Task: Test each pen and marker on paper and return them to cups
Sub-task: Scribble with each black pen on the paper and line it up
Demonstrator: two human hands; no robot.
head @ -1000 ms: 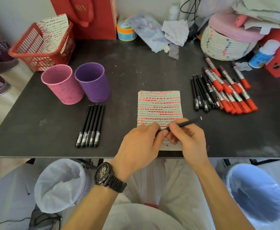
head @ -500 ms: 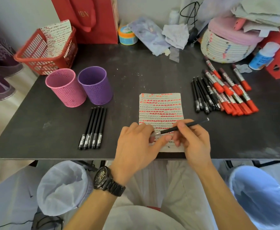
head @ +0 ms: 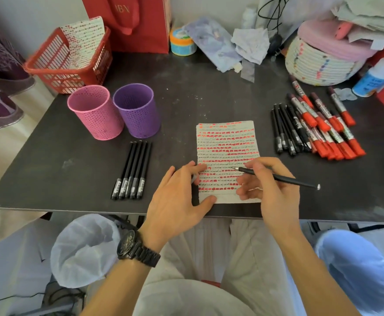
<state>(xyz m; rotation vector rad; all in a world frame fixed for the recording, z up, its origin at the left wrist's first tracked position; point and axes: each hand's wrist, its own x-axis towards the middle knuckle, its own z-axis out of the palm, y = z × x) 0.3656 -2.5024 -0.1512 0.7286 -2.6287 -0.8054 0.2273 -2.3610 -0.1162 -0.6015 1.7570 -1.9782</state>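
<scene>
A lined paper (head: 227, 137) filled with red and black test marks lies at the near edge of the black table (head: 186, 92). My right hand (head: 270, 190) grips an uncapped black pen (head: 284, 179) with its tip on the paper. My left hand (head: 177, 201) rests on the paper's left edge, fingers spread; a small grey piece peeks out beneath them. An empty pink cup (head: 95, 112) and purple cup (head: 136, 110) stand at the left. Several black pens (head: 131, 172) lie below the cups. More black pens (head: 286, 133) and red markers (head: 332, 133) lie at the right.
A red basket (head: 68, 65) holding a used sheet sits at the back left beside a red bag (head: 129, 21). A woven basket (head: 323, 65) and a blue-white bottle (head: 373, 80) crowd the back right. Two lined bins (head: 84, 249) (head: 357, 270) stand below the table's front edge.
My hands have come apart: the left one moved off the pen onto the paper's left edge. The right one turned the pen so its tip points down-left onto the paper.
</scene>
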